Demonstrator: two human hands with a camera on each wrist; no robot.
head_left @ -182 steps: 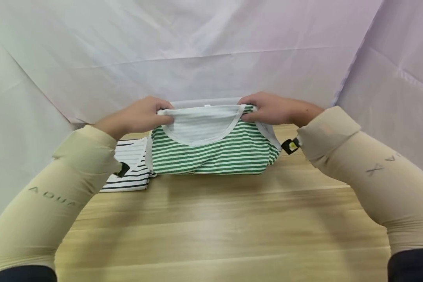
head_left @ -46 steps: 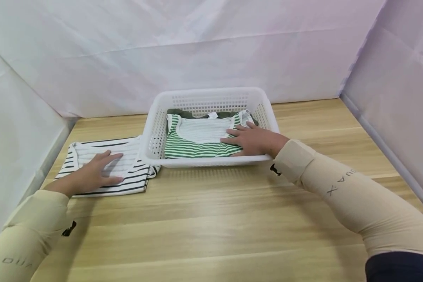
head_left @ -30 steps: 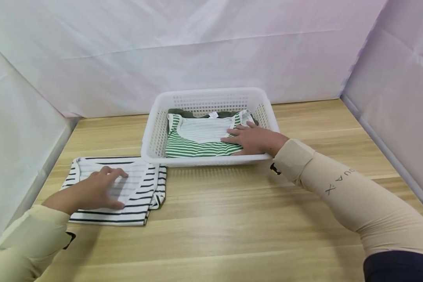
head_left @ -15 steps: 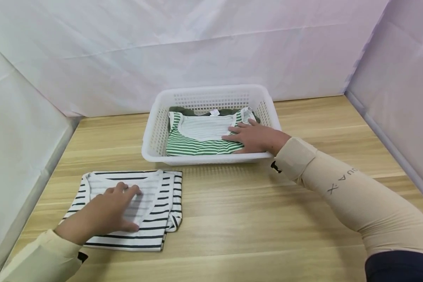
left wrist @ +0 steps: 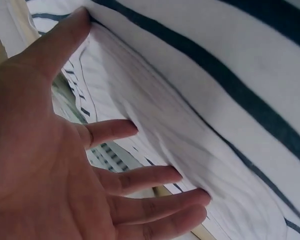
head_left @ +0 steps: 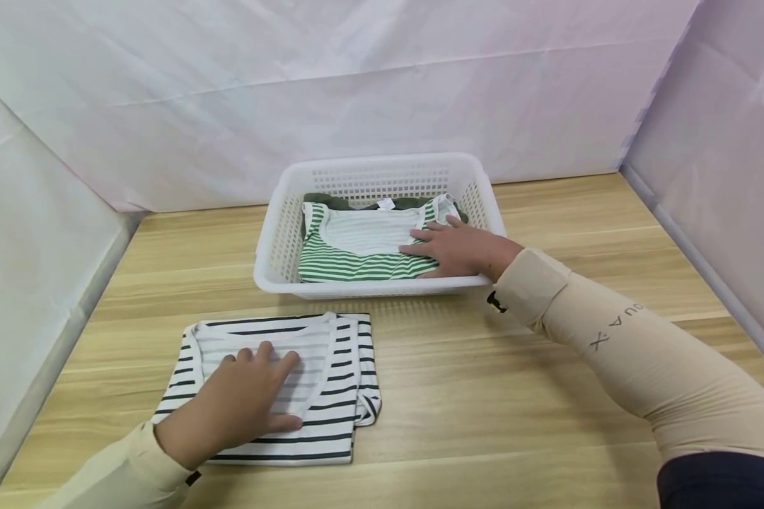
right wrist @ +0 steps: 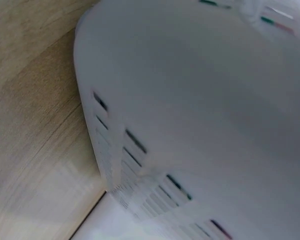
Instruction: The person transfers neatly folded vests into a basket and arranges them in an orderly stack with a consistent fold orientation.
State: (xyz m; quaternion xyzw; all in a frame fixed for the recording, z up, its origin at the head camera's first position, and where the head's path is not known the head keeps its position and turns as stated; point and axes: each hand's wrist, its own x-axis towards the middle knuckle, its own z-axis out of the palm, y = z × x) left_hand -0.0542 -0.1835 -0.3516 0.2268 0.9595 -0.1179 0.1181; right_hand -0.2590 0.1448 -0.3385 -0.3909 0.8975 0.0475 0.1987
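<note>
A folded black-and-white striped shirt [head_left: 337, 396] lies on the table at the front left. My left hand [head_left: 238, 396] rests on it, fingers spread; in the left wrist view the fingertips [left wrist: 192, 200] press into the white cloth. In the white plastic basket [head_left: 274, 276] lies a folded green-and-white striped shirt [head_left: 350, 265]. My right hand [head_left: 458, 249] reaches over the basket's front rim and lies with spread fingers on the right side of that shirt. The right wrist view shows mostly the basket's wall [right wrist: 200, 110], with the right hand hidden.
Dark green cloth [head_left: 325, 201] with a white tag shows behind the green striped shirt in the basket. Wood-grained table [head_left: 484, 396] surrounds the basket. White sheet walls [head_left: 382, 92] stand behind and on both sides.
The green striped shirt, earlier held in both hands, now lies in the basket. My left hand has slid the black-and-white shirt toward me and to the right. The right hand has stayed put lately.
</note>
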